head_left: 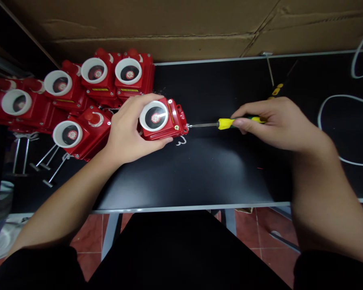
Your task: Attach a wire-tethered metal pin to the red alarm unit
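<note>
My left hand (127,129) is wrapped round a red call-point box (174,117) with a white-rimmed round window, steadying it on the black tabletop. A screwdriver (225,123) with a yellow and green handle lies in my right hand (269,121), its fingers closed on the grip. The metal shaft points left, and its tip meets the corner of the box on the right side. A short white curled cord (181,140) lies beside that corner. Part of the box is hidden behind my left fingers.
Several similar red boxes (128,74) stand at the left and back left, some with small metal hammers (56,171) hanging by cords. Another yellow-handled tool (277,89) and a white cable (329,98) lie at the right. Cardboard (199,24) lines the back edge of the black table (199,181).
</note>
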A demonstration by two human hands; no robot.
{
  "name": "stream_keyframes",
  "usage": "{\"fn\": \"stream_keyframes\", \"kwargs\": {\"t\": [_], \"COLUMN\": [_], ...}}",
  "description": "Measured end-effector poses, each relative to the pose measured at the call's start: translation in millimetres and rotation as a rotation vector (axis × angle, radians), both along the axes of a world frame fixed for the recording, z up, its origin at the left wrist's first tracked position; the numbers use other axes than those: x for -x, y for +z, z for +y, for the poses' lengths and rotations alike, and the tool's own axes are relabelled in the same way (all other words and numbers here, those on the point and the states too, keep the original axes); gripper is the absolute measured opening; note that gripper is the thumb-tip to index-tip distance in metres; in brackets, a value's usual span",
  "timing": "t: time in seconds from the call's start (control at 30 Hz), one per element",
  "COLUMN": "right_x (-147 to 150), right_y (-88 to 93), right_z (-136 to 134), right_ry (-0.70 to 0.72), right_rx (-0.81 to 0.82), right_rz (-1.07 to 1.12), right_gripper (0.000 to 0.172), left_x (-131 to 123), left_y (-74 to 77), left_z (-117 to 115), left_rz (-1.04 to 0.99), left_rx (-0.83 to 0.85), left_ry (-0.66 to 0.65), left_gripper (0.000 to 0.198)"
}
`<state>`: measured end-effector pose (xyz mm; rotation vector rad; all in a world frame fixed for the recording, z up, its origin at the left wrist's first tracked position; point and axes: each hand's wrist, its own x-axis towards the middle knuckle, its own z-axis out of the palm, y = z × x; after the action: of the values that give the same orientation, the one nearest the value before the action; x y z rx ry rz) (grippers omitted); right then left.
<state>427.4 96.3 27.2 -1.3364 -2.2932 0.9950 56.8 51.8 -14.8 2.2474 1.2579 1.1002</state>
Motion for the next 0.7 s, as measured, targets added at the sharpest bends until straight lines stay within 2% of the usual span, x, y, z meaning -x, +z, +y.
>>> {"fn": "stream_keyframes", "kwargs": {"t": [0.1, 0.37, 0.7], "right_x": [0.2, 0.5, 5.3], "right_y": [-1.3, -7.7, -2.8], "right_z": [0.4, 0.7, 0.6], "right_ry": [0.007, -0.006, 0.026], "right_rx": [0.046, -0.058, -0.074], "right_rz": [-0.014, 0.099, 0.114], "right_gripper": [0.052, 0.037, 0.032], "left_x": [1.6, 0.0, 0.0], "left_y": [-1.1, 0.4, 1.5], "left_z": [1.3, 0.7, 0.2], "left_rz": [-0.003, 0.001, 0.014], "left_rx": [0.014, 0.044, 0.026], "left_ry": [-0.012, -0.006, -0.018], "left_gripper": [0.086, 0.082, 0.082]}}
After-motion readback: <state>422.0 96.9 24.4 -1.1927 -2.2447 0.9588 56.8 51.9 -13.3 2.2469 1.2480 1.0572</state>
